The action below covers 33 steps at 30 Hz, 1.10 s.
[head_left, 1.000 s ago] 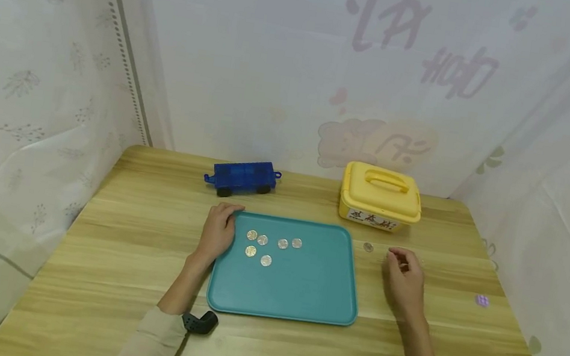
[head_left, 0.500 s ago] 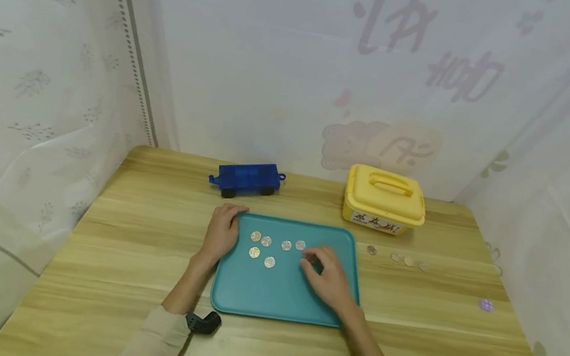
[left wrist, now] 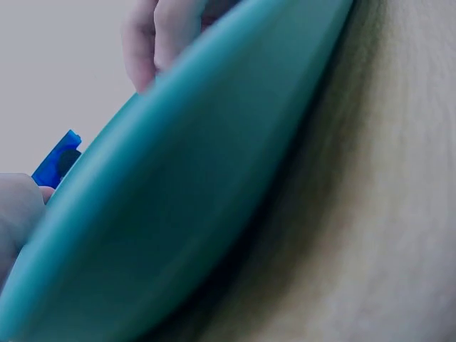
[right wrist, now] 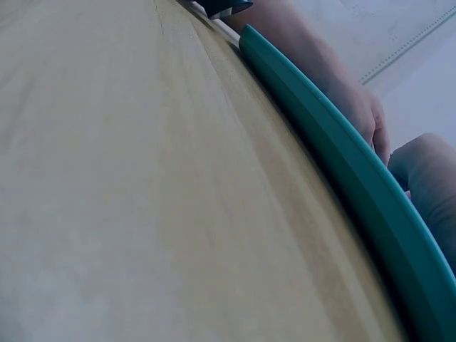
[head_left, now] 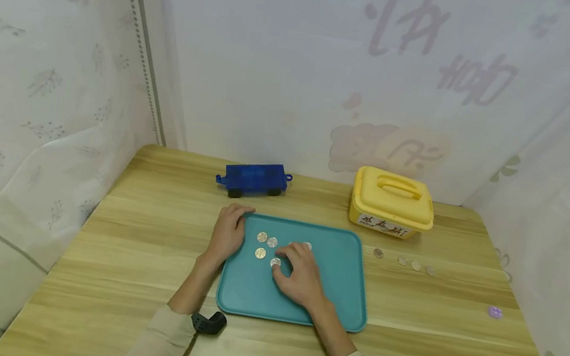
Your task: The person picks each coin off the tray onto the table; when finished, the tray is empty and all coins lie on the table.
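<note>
In the head view, my left hand [head_left: 228, 234] rests at the left rim of a teal tray [head_left: 323, 293]. The left wrist view shows part of this hand beside the tray wall [left wrist: 178, 185]. Over the tray, my right hand [head_left: 300, 277] has its thumb and forefinger spread around a silvery coin [head_left: 275, 262]. Left of it lie two gold-coloured coins, one nearer me [head_left: 260, 253], one farther [head_left: 262, 237], and a silvery coin [head_left: 272, 242]. Another coin [head_left: 307, 245] peeks out behind the right knuckles, which hide part of the tray.
Behind the tray stand a blue toy wagon [head_left: 254, 178] and a yellow lidded box [head_left: 393, 202] with a handle. Several coins lie in a row on the wooden table right of the tray, among them a dark one [head_left: 378, 252]. A small purple piece [head_left: 494, 312] lies farther right.
My right hand has moved left from the coins on the table to above the tray, reaching the silvery coin. My left hand stays at the tray's rim. The head view has shifted slightly.
</note>
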Each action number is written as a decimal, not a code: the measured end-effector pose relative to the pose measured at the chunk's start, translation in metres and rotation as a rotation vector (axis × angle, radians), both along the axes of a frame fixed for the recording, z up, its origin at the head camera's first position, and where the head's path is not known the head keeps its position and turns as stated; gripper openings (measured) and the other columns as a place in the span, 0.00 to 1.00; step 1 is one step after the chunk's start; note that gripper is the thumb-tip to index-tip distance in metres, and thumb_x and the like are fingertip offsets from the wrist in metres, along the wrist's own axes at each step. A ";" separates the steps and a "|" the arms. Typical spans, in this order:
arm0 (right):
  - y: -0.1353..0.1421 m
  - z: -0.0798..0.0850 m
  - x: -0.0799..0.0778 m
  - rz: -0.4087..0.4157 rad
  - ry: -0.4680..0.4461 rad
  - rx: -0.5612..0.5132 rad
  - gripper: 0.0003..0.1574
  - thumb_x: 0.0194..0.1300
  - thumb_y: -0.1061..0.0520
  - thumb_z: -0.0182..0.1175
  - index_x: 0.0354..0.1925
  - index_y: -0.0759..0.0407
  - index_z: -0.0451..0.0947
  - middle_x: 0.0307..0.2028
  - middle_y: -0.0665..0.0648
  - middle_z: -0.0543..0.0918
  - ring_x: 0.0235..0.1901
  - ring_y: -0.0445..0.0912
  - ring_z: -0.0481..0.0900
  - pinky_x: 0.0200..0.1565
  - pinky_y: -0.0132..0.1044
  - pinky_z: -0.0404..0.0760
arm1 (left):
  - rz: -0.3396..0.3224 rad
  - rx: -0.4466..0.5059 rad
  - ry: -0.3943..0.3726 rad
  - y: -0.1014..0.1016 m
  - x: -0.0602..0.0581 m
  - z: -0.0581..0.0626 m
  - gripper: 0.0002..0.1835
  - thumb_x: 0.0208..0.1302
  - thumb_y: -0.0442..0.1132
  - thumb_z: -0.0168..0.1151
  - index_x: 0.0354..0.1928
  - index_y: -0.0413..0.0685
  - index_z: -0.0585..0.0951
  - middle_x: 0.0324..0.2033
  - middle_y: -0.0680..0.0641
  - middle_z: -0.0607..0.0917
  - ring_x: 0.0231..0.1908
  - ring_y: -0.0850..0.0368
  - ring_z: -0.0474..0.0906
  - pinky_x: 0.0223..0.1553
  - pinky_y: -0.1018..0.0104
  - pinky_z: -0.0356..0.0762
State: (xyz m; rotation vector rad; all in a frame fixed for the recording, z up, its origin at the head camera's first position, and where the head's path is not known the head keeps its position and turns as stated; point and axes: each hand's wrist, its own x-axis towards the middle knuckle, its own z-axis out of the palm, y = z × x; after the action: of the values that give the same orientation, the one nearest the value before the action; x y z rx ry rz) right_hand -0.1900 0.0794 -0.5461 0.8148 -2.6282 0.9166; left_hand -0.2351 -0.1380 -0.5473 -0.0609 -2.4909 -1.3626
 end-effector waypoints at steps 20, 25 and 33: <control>0.002 0.002 -0.003 0.004 -0.062 0.063 0.12 0.55 0.55 0.64 0.40 0.51 0.83 0.36 0.48 0.79 0.40 0.44 0.73 0.49 0.43 0.74 | 0.006 -0.016 -0.044 0.001 -0.001 0.000 0.18 0.70 0.25 0.47 0.54 0.39 0.83 0.51 0.37 0.82 0.51 0.40 0.73 0.56 0.48 0.73; 0.001 0.003 -0.001 -0.006 -0.050 0.071 0.11 0.54 0.56 0.63 0.38 0.50 0.82 0.32 0.46 0.75 0.35 0.42 0.69 0.44 0.38 0.71 | 0.004 -0.011 -0.040 0.002 0.000 0.001 0.18 0.70 0.25 0.47 0.54 0.39 0.83 0.51 0.37 0.82 0.51 0.40 0.73 0.57 0.48 0.72; 0.001 0.002 -0.003 -0.005 -0.102 -0.020 0.07 0.58 0.58 0.64 0.37 0.50 0.77 0.30 0.45 0.77 0.33 0.39 0.70 0.45 0.38 0.69 | 0.000 -0.010 -0.033 0.001 -0.002 0.000 0.18 0.70 0.25 0.48 0.54 0.39 0.83 0.51 0.38 0.82 0.51 0.41 0.73 0.57 0.48 0.72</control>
State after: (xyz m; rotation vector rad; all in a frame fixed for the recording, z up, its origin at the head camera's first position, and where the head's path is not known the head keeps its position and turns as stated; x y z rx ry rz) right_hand -0.1932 0.0801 -0.5441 0.7750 -2.7019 1.0072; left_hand -0.2368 -0.1369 -0.5472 -0.0401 -2.5251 -1.3621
